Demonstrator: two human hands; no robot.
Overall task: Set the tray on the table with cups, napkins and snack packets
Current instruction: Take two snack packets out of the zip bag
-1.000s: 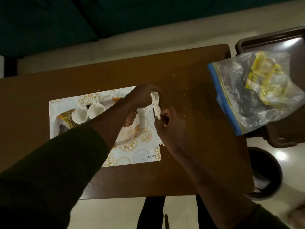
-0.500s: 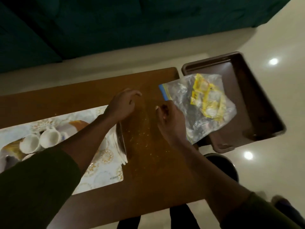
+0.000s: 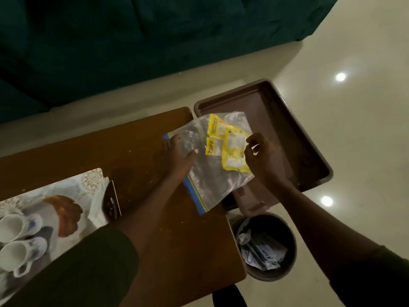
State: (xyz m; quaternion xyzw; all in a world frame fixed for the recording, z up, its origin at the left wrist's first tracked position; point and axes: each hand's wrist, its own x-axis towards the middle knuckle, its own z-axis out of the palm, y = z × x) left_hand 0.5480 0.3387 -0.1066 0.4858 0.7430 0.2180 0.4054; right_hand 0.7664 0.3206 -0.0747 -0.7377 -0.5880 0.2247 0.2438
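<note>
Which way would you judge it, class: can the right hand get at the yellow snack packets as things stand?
Probably not directly. The right hand is beside the yellow snack packets, but they lie inside the clear zip bag, whose blue-striped mouth faces the left hand.

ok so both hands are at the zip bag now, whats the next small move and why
Probably slide the left hand through the bag's blue-zip mouth and pinch one yellow snack packet, with the right hand steadying the clear zip bag. The packets are still inside the bag, the left fingers rest at its opening, and the tray shows only two cups.
</note>
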